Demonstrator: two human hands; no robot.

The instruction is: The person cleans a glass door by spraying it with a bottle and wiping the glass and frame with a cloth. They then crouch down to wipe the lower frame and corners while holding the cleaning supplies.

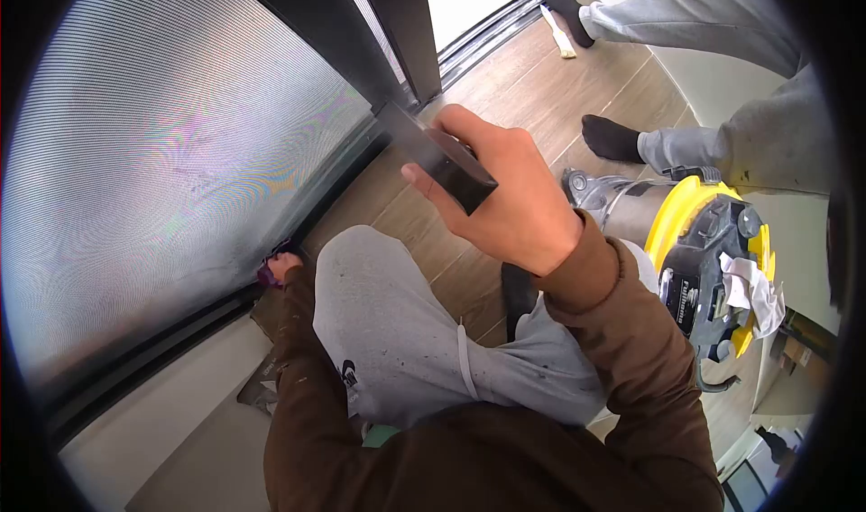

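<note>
My right hand (528,192) is raised in front of me, its thumb and fingers closed around a flat black scraper (451,169). The scraper's greyish blade end points up and left, near the dark door frame (338,38). Low on the left, my left hand (285,267) is bunched around a purple cloth (268,274) at the bottom edge of the large screened glass panel (180,151). Much of the cloth is hidden by the fingers.
A yellow and black vacuum cleaner (690,232) with crumpled white paper (753,291) on it stands on my right. Another person's leg (695,147) and socked feet are beyond it, beside a paintbrush (559,34) on the wood-look floor (514,97).
</note>
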